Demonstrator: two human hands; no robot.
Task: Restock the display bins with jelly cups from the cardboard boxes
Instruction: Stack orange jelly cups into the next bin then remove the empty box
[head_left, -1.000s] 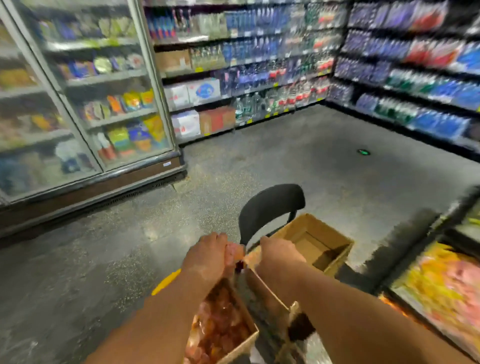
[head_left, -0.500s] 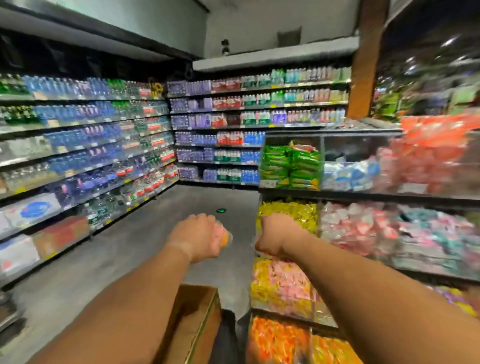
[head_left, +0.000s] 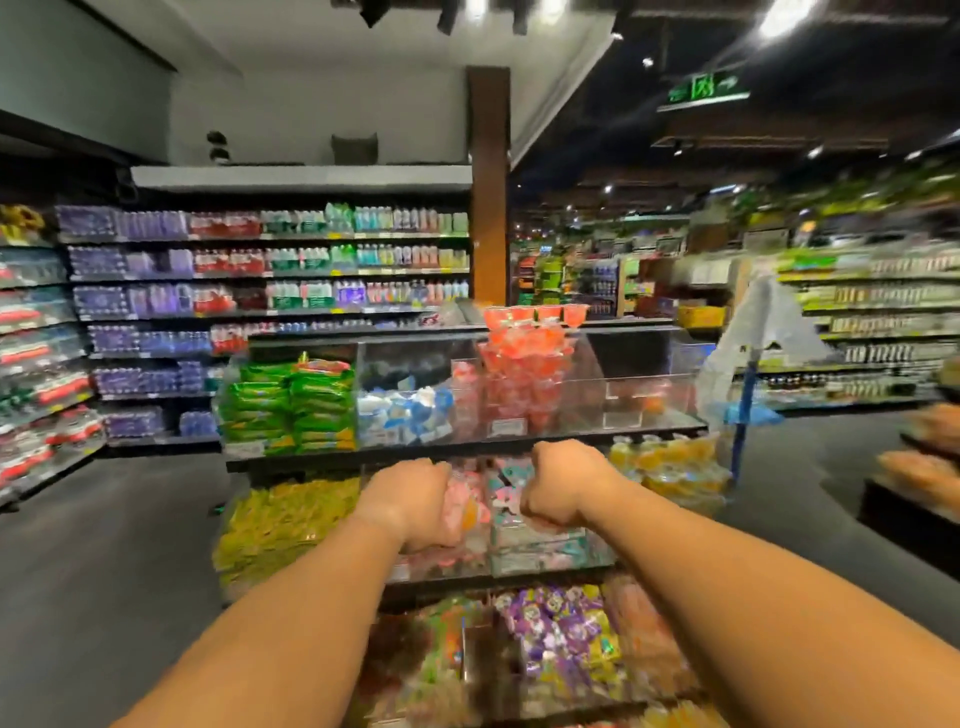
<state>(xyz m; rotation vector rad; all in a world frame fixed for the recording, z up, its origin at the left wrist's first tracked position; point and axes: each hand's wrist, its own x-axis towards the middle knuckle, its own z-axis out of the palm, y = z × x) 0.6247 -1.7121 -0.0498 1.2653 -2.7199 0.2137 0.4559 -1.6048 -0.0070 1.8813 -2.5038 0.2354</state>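
We hold small soft pink and orange jelly cups (head_left: 465, 512) in our left hand (head_left: 415, 506), fingers curled round them, in front of the middle row of clear plastic display bins (head_left: 540, 558). Our right hand (head_left: 563, 488) is curled like a fist too, but we cannot tell what is in it. We think we should lift both hands up over a bin's edge, then let go low and slowly, so the slippery little cups do not bounce out. The far top bin (head_left: 644, 387) holds shiny red cups (head_left: 524, 358) piled high.
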